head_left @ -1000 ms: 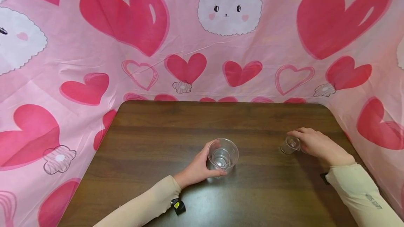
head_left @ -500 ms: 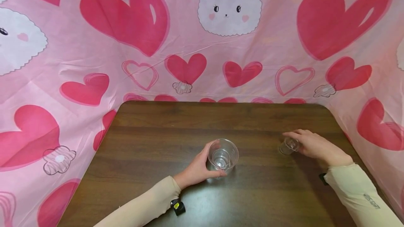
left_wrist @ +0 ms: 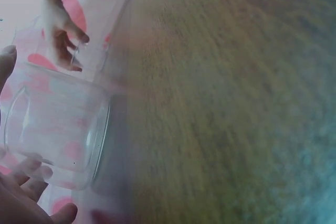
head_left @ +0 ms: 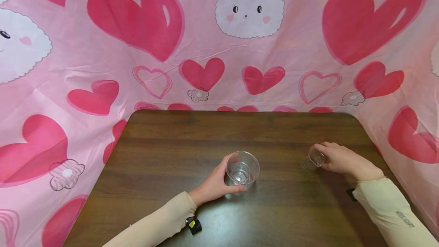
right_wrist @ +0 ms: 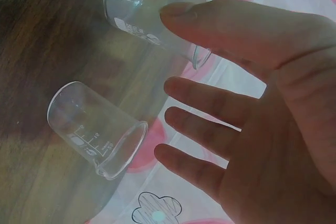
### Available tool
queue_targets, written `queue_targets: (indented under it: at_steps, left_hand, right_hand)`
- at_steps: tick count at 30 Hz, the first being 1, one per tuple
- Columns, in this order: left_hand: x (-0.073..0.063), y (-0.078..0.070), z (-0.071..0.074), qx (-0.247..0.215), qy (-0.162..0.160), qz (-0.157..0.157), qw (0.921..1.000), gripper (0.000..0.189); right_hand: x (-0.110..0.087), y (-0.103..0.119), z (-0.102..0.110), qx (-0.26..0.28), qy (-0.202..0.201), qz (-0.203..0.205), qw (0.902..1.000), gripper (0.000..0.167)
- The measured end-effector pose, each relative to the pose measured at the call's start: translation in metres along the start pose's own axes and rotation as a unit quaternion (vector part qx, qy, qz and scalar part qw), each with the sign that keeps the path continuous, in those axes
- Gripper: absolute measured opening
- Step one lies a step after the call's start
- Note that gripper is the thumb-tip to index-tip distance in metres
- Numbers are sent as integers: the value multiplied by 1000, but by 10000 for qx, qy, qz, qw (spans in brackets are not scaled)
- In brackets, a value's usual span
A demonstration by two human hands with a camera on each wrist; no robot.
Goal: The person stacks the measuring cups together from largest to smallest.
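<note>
One beaker (head_left: pixel 242 170) in left hand (head_left: pixel 215 183), smaller beaker (head_left: pixel 311 160) — right hand (head_left: pixel 340 159)

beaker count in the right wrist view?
2: upper beaker, cut off by the frame's top and partly behind the right hand; lower beaker, left of the hand. Anything fully behind the hand would be hidden.

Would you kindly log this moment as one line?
left hand: grips large clear beaker | right hand: holds small beaker | second small beaker: beside right hand | surface: brown table

The large beaker (head_left: pixel 244 171) and small beaker (head_left: pixel 310 161) look glassy, tabletop (head_left: pixel 178 155) glossy.
</note>
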State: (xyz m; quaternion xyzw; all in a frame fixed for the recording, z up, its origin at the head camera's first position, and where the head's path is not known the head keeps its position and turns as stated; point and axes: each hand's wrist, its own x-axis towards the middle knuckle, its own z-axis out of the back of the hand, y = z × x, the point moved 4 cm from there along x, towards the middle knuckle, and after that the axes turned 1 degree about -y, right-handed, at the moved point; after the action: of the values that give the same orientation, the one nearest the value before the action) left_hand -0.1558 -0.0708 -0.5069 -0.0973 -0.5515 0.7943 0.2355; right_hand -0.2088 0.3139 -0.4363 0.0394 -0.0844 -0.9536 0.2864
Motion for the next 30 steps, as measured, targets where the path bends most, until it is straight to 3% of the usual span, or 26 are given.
queue_targets:
  at_steps: [7, 30]
  left_hand:
    - [0, 0, -1, -11, -21, -27, 10000, 101]
    - [1, 1, -1, -26, -117, -48, 9999, 101]
  right_hand:
    - [-4, 0, 3, -110, 99, -133, 9998, 52]
    - [3, 24, 21, -247, 132, 13, 9996, 47]
